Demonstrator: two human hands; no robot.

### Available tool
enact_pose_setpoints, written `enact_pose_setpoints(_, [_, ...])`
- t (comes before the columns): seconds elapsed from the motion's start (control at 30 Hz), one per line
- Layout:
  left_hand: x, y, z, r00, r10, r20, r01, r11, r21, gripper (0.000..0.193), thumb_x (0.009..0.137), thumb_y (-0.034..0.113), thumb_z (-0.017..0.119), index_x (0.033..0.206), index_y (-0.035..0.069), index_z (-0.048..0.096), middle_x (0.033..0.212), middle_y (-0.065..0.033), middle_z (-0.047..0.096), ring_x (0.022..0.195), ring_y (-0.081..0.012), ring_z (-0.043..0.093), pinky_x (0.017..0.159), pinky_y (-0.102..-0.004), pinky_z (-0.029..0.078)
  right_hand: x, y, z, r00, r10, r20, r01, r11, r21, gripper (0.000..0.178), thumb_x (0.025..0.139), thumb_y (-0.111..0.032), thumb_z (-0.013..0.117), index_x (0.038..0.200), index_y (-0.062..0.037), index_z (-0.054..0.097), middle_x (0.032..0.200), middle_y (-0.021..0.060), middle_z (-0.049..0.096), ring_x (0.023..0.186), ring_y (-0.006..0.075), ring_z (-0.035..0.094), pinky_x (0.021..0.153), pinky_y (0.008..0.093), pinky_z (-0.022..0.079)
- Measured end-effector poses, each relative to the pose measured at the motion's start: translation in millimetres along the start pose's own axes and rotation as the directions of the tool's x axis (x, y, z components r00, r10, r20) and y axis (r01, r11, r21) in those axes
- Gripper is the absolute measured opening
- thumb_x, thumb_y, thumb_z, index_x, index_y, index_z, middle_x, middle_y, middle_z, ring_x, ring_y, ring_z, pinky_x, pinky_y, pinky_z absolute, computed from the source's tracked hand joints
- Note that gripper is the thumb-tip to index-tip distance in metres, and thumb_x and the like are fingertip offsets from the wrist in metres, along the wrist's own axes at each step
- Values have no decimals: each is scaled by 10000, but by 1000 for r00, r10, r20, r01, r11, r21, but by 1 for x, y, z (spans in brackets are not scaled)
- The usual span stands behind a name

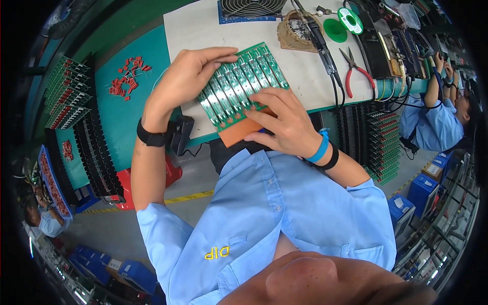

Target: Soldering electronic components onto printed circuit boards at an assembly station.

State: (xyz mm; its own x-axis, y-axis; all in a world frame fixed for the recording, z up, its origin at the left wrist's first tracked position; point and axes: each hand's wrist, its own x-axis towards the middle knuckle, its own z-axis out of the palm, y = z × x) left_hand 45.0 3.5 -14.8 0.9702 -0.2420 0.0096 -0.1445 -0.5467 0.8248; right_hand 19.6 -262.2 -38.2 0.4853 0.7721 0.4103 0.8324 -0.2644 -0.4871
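I have the green circuit-board panel point(241, 84) pinched at its far edge by my left hand point(185, 81) — fingers curled over the top, thumb beneath — while my right hand point(282, 122) lies flat with fingers spread across its near corner at five o'clock, pressing it onto the orange pad point(239, 133) at the edge of the white bench point(198, 25). To do this well I judge I should keep both grips on the bare edges, not the components — and keep the panel level, well clear of the soldering iron point(320, 40) and red-handled cutters point(356, 71) at one o'clock.
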Motion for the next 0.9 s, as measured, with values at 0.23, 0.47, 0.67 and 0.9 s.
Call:
enact_pose_setpoints(0.23, [13,-8,-3,995,60,-80,-57,998,35,366,946,1,551,1301,40,634,1114,-104,748,856,-200,706,785,-316,545,17,4,8,996,65,-56,-65,998,-7,466,678,-269,867,1062,-54,713,1236,114,588,1165,324,550,941,435,471])
enact_pose_setpoints(0.47, [-33,16,-16,895,-209,-394,214,976,-31,270,930,98,663,1188,18,659,861,-53,671,655,-88,472,622,-264,423,1,15,-9,932,206,-299,-144,966,216,462,823,-281,795,1197,-44,662,1205,132,603,1092,269,579,888,385,485])
enact_pose_setpoints(0.67, [-87,29,10,851,-117,-512,142,990,9,211,927,125,682,1064,-3,585,733,-19,438,710,-111,437,659,-270,388,-5,51,-13,662,748,55,183,-233,955,483,1060,-386,470,1441,-90,447,1216,124,610,961,182,568,809,305,475])
enact_pose_setpoints(0.9, [-105,30,56,889,-5,-458,17,1000,22,98,967,54,590,1052,8,574,768,-101,522,713,-249,539,690,-341,446,7,64,-19,555,812,-181,245,49,968,456,1078,-394,429,1456,-140,399,1199,129,606,935,161,557,810,302,474])
